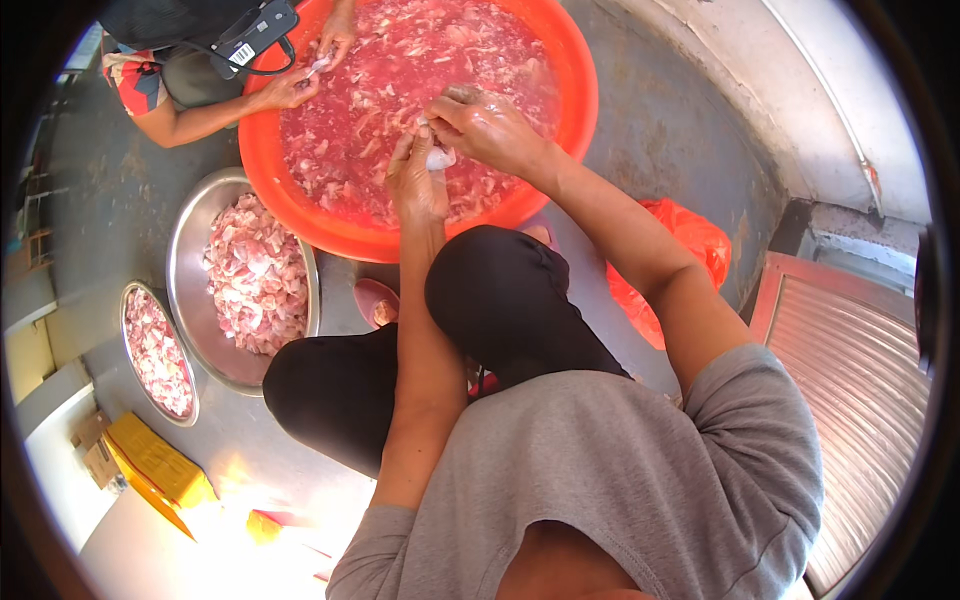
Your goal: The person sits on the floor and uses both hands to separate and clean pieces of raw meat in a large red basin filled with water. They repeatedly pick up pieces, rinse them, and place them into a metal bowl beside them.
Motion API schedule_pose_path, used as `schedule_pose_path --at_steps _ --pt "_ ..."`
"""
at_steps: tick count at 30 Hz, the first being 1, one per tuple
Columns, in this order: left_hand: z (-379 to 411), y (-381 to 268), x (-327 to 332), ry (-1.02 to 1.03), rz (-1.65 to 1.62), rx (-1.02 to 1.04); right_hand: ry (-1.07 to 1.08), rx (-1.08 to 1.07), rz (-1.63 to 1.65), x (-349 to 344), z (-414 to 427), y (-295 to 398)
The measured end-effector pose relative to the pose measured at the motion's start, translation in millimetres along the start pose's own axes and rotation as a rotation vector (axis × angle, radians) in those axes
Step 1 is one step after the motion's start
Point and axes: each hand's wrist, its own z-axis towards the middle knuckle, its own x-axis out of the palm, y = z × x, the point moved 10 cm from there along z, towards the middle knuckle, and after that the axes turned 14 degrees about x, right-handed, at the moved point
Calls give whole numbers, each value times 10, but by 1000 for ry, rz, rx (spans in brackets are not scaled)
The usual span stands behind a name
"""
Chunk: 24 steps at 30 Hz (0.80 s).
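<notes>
A large orange plastic tub (259, 196) stands before me, filled with reddish water and many pale pieces of raw meat (360, 90). Over its near part, my left hand (417, 176) grips a small whitish piece of meat (441, 158) between thumb and fingers. My right hand (480, 124) meets it from the right, its fingertips pinched at the upper end of that piece. Whether the right fingers hold a small tool as well is hidden by the hand. Both hands look wet.
Across the tub, another person's hands (315, 67) hold a small pale piece. Left of me stand a steel basin (187, 300) of meat pieces and a smaller bowl (193, 416) of meat. An orange plastic bag (694, 236) lies right, before a ribbed panel (847, 390). A yellow crate (161, 465) sits lower left.
</notes>
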Motion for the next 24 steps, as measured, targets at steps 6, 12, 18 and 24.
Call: schedule_pose_path --at_steps 6,12,18,24 --pt "-8 18 -32 6 27 14 -45 66 -29 37 3 -53" --pt "-46 5 145 101 -110 -93 40 567 505 -71 -238 -1015" --pt "47 120 -58 252 -122 -162 -14 915 1009 -792 -1432 -1683" --pt "138 5 -269 257 99 -142 -132 1003 1097 -1650 -2220 -1717"
